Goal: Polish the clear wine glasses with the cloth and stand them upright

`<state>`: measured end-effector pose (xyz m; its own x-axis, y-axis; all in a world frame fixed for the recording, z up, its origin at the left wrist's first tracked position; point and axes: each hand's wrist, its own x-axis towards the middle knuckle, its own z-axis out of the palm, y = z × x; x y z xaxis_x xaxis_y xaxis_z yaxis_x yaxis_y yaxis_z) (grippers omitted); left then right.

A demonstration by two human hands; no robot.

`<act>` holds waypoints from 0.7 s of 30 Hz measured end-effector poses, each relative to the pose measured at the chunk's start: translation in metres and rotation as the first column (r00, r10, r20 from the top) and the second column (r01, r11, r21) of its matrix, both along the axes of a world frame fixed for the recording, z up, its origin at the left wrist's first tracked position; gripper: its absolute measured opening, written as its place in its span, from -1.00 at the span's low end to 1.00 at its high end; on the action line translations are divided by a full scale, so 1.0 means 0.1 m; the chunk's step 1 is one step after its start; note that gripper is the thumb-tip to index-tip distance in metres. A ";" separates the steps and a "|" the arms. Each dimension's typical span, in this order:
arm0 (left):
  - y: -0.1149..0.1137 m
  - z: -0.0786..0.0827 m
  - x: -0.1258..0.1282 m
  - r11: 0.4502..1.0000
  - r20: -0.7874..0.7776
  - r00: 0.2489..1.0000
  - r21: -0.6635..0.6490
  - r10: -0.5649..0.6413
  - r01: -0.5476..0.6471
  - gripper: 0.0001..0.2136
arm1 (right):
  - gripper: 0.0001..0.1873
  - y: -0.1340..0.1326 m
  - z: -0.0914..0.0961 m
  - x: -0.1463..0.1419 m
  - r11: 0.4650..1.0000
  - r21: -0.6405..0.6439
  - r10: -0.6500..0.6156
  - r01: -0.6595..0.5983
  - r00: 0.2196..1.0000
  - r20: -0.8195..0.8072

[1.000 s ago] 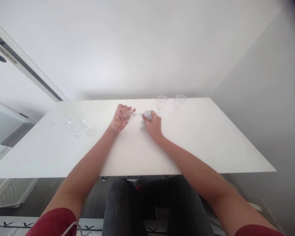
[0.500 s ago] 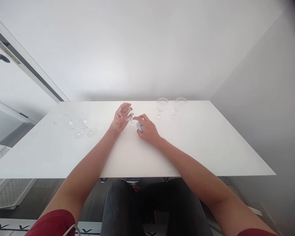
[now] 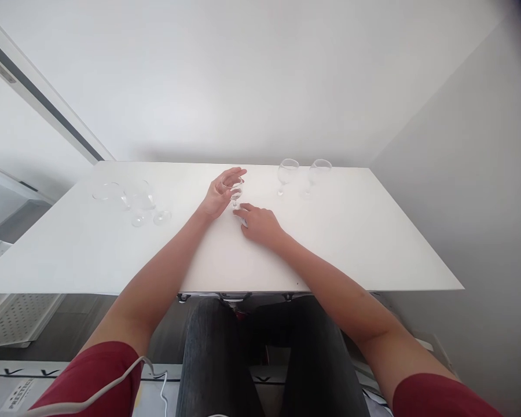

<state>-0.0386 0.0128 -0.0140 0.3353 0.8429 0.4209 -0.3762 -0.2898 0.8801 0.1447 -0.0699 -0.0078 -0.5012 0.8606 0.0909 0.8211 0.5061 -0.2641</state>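
Observation:
A clear wine glass (image 3: pixel 234 190) stands upright on the white table (image 3: pixel 330 243), just left of centre. My left hand (image 3: pixel 219 196) cups its bowl from the left, fingers curved round it. My right hand (image 3: pixel 257 223) rests on the table right below the glass, fingertips at its foot. The hand is closed over a small grey cloth (image 3: pixel 243 222), of which only a scrap shows under the fingers.
Two more wine glasses (image 3: pixel 286 172) (image 3: pixel 319 172) stand upright at the back right. Two glasses lie on their sides at the back left (image 3: pixel 108 192) (image 3: pixel 143 200). White walls rise behind the table and at its right. My knees are under the front edge.
The glass went from lying sideways between my hands to standing upright. My right hand, with the cloth, came off the foot and dropped to the table near the stem.

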 end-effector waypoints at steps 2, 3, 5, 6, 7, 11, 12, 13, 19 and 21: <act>0.00 0.01 0.01 1.000 0.001 1.000 -0.009 -0.016 0.016 -0.16 | -0.42 -0.03 -0.02 0.01 1.000 0.004 -0.030 0.030 1.000 0.009; 0.01 0.01 0.02 1.000 0.010 1.000 -0.013 -0.017 0.017 -0.13 | -0.43 -0.06 -0.02 0.03 0.999 0.005 -0.047 0.047 0.999 0.017; 0.02 0.00 0.02 1.000 0.041 0.999 -0.021 0.003 -0.002 -0.12 | -0.43 -0.12 -0.03 0.11 0.997 0.011 -0.082 0.082 0.996 0.043; 0.03 -0.01 0.02 0.999 0.055 0.998 -0.026 0.021 -0.020 -0.14 | -0.43 -0.16 -0.03 0.17 0.995 0.014 -0.101 0.100 0.993 0.058; 0.03 -0.02 0.02 0.999 0.062 0.997 -0.032 0.040 -0.038 -0.17 | -0.43 -0.20 -0.04 0.26 0.993 0.017 -0.122 0.121 0.990 0.073; 0.01 -0.02 0.02 0.997 0.034 0.998 -0.050 0.055 -0.054 -0.33 | -0.43 -0.40 -0.10 0.79 0.954 0.030 -0.299 0.298 0.948 0.106; 0.00 -0.01 0.02 0.997 0.026 0.998 -0.050 0.055 -0.054 -0.38 | -0.43 -0.44 -0.12 0.94 0.930 0.042 -0.368 0.366 0.923 0.108; -0.01 -0.01 0.03 0.997 0.020 0.998 -0.048 0.056 -0.055 -0.43 | -0.44 -0.48 -0.14 1.09 0.897 0.059 -0.442 0.438 0.891 0.106; -0.02 -0.01 0.04 0.995 0.000 0.996 -0.038 0.091 -0.091 -0.51 | -0.45 -0.60 -0.15 1.43 0.800 0.116 -0.599 0.589 0.796 0.084; -0.03 -0.02 0.03 0.993 0.013 0.993 -0.038 0.116 -0.115 -0.50 | -0.44 -0.60 -0.14 1.40 0.790 0.107 -0.612 0.604 0.787 0.081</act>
<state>-0.0352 0.0097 -0.0159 0.2288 0.8906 0.3931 -0.3552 -0.2996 0.8855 0.2845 -0.1301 -0.0213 0.1136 0.9834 0.1415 0.9856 -0.0936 -0.1409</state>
